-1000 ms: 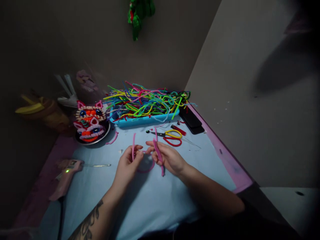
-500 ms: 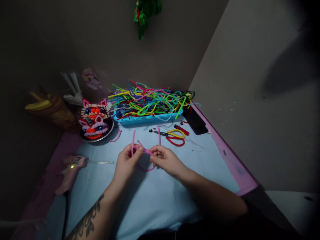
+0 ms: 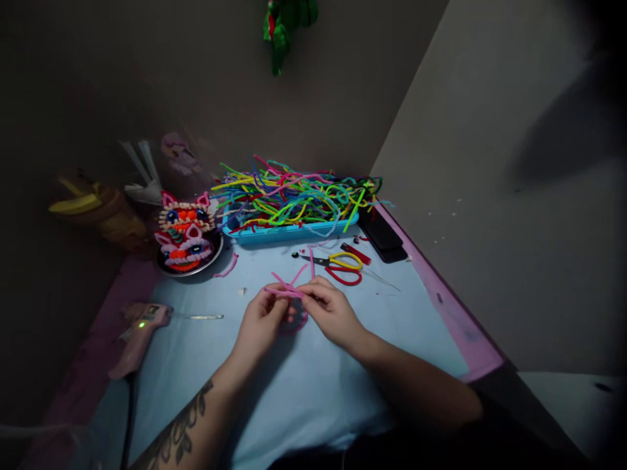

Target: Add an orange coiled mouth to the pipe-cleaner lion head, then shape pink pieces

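Pink pipe cleaners cross each other between my hands, their loose ends sticking up and to the left. My left hand pinches them from the left side, thumb on top. From the right, my right hand grips the same pieces with thumb and fingertips. A pink length curves down below the fingers in a loop. Just beyond my right hand lie scissors with one yellow and one red handle, and another pink strand stands near their blades.
A blue tray heaped with colourful pipe cleaners stands at the back. To its left, a metal bowl holds fuzzy animal-face figures. A pink glue gun with a lit green light lies left. A black phone-like object rests right.
My left hand has shifted right, closer to my right hand. The pink pipe cleaners have turned, so one end now points left and others fan upward in a cross.
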Demonstrator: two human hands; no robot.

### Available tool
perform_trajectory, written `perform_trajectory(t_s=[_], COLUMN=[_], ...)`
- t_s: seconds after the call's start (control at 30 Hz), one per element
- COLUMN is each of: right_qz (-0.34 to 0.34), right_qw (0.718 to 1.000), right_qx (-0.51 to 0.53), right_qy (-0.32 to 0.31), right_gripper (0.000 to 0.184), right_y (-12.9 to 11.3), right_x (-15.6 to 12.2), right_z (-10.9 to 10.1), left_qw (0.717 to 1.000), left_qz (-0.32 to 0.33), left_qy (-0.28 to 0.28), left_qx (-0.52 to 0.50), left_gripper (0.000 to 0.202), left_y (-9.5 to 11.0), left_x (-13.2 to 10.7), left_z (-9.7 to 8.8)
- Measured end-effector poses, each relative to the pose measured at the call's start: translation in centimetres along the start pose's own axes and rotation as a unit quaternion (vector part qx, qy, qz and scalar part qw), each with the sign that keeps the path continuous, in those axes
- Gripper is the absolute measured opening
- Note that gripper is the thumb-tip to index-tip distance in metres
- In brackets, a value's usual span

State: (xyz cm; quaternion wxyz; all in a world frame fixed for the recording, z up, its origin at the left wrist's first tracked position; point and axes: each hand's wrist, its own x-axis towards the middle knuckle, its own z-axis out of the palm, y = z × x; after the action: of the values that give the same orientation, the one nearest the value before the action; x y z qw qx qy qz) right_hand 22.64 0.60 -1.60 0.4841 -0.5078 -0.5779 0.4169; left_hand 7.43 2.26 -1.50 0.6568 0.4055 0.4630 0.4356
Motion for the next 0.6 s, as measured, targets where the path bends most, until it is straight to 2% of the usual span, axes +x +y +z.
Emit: perform_trajectory(t_s=[0.17, 0.3, 0.5, 0.53, 0.6], right_qz=[-0.037, -0.042, -0.034, -0.037, -0.043], right_qw=[0.994, 0.993, 0.997, 0.998, 0.997], right_qx=[-0.089, -0.107, -0.068, -0.047, -0.004], right_qy=[0.058, 0.041, 0.005, 0.011, 0.063], right_gripper=[0.007, 0.011, 0.012, 0.017, 0.028], right_y=[0.26, 0.49, 0.34, 0.34, 0.46], right_x=[-0.24, -0.21, -0.18, -0.17, -0.09], right_z=[0.31, 0.41, 0.43, 0.29, -0.14], left_qw=[0.999, 0.996, 0.996, 0.997, 0.998], left_qz=[0.023, 0.038, 0.028, 0.019, -0.004], left_qy=[-0.006, -0.004, 0.027, 0.036, 0.062], left_qx=[0.046, 0.082, 0.081, 0.066, 0.01], left_gripper=[0.027, 0.026, 0.029, 0.029, 0.029], left_y=[-0.2, -0.3, -0.67, -0.61, -0.31], left_x=[-0.13, -0.14, -0.04, 0.02, 0.17], left_z=[0.19, 0.04, -0.15, -0.18, -0.26])
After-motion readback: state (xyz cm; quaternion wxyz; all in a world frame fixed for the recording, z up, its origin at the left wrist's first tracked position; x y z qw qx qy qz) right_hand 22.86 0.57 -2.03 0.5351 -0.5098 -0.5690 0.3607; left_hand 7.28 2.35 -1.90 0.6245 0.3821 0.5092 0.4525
